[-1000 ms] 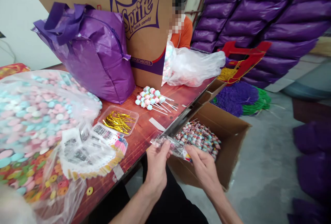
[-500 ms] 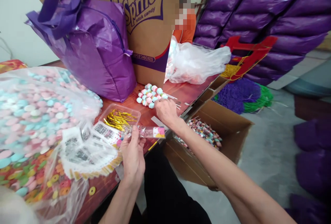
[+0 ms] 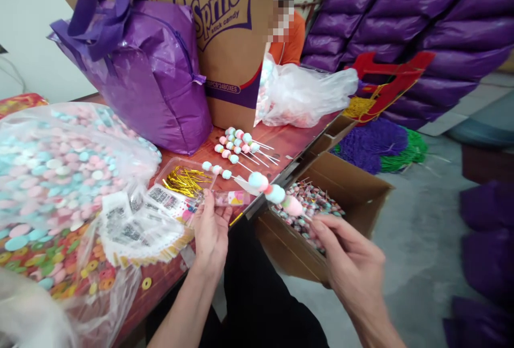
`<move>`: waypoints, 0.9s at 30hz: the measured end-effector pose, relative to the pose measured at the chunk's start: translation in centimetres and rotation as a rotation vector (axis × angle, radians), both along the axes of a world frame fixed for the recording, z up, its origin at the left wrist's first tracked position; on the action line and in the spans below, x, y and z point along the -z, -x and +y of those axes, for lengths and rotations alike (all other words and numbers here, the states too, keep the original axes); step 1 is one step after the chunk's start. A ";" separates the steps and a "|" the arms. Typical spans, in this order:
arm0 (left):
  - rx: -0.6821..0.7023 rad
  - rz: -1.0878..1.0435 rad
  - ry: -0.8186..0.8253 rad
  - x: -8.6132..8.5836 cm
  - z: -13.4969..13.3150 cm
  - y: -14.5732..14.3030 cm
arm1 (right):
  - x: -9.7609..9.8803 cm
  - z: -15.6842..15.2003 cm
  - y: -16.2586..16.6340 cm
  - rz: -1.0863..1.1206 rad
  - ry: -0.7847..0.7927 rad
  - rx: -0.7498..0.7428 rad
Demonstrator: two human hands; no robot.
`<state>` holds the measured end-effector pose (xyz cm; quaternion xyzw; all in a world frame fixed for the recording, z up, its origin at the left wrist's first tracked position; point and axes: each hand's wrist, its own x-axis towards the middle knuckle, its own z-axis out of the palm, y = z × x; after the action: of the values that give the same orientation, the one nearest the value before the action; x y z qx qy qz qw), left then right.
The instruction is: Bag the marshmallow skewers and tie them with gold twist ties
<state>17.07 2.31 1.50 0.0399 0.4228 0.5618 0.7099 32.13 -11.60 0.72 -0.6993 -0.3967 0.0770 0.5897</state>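
Between the thumb and fingers of my left hand (image 3: 212, 225) is a clear printed candy wrapper (image 3: 231, 198), lying sideways above the table edge. My right hand (image 3: 351, 254) pinches the stick of a candy skewer (image 3: 277, 194), strung with blue and pink puffs and thin rings. The skewer's tip points left toward the wrapper, and the two look apart. Behind them a pile of candy skewers (image 3: 243, 143) rests on the table, with one lying nearer the tray. Gold twist ties (image 3: 185, 180) fill a clear plastic tray. A fan of printed wrappers (image 3: 138, 230) spreads left of my left hand.
Bagged pastel candies (image 3: 52, 176) and ring candies (image 3: 94, 273) cover the table's left. A purple bag (image 3: 140, 69) stands before a large carton (image 3: 228, 59). Below the edge, an open cardboard box (image 3: 361, 203) holds many skewers. A person in orange (image 3: 295, 37) is behind the carton.
My right hand has left the skewer pile and come back toward me, lifting one skewer by its stick. My left hand, still holding the wrapper, has barely shifted.
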 end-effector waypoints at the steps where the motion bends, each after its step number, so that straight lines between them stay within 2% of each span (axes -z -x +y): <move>1: 0.012 0.001 -0.004 0.0 -0.2 -0.3 | 0.3 -1.2 0.0 -0.020 -0.009 0.029; 5: 0.070 0.025 -0.042 0.6 -1.3 -1.4 | 1.2 -4.5 -0.5 -0.173 -0.013 0.080; 8: 0.109 0.133 -0.171 1.4 -2.3 -2.1 | 1.4 -6.2 -1.4 -0.345 0.020 0.051; 11: 0.092 0.310 -0.329 2.4 -2.9 -2.6 | 1.3 -7.5 -2.4 -0.545 0.034 -0.001; 14: 0.095 0.395 -0.400 3.0 -3.3 -2.9 | 1.1 -8.6 -2.9 -0.642 0.043 -0.032; 19: 0.194 0.361 -0.372 2.9 -3.5 -3.1 | 1.3 -9.8 -2.6 -0.612 0.089 -0.001; 24: 0.318 0.419 -0.486 3.1 -4.0 -3.4 | 1.5 -10.0 -2.3 -0.505 0.087 0.019; 27: 0.305 0.481 -0.537 3.6 -4.3 -3.5 | 2.0 -10.3 -2.4 -0.369 0.105 0.073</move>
<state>20.58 -1.98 -2.06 0.4172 0.4041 0.5150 0.6304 34.56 -21.92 -1.24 -0.7453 -0.4678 -0.0535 0.4721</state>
